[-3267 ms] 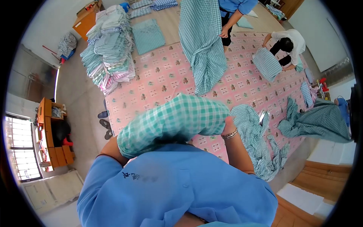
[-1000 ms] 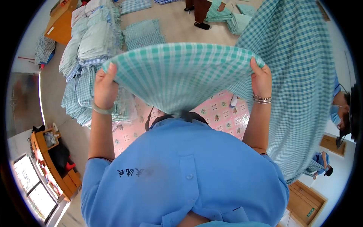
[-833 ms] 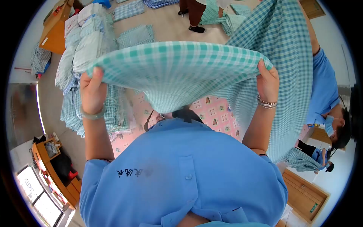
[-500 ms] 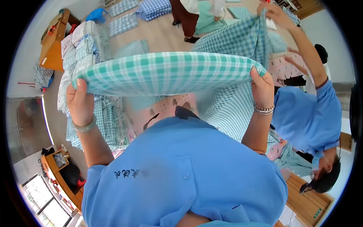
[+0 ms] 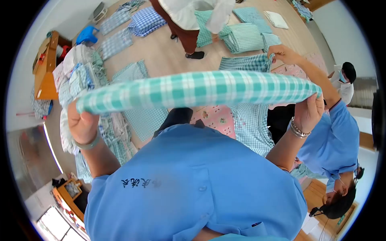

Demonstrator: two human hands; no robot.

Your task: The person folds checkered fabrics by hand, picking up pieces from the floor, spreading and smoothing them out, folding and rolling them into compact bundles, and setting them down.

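Note:
A green-and-white checked cloth (image 5: 197,89) is stretched taut between my hands as a long band in front of my chest. My left hand (image 5: 83,123) is closed on its left end, thumb on the near side. Its right end is gripped by my right hand (image 5: 309,114), which wears bracelets at the wrist. Beyond the band, at the right, a co-worker in a blue shirt (image 5: 331,138) holds up a darker green checked cloth (image 5: 249,124) by its edge.
Stacked folded cloths (image 5: 80,76) stand at the left, near an orange cabinet (image 5: 47,76). Folded checked cloths (image 5: 247,37) lie on the far floor beside a standing person (image 5: 189,38). A pink patterned sheet (image 5: 215,118) lies below. Another person (image 5: 345,82) is at the far right.
The cloth in my hands has gone from a wide, billowing sheet to a narrow band, and my hands are farther apart. The co-worker's cloth has come down from its raised position.

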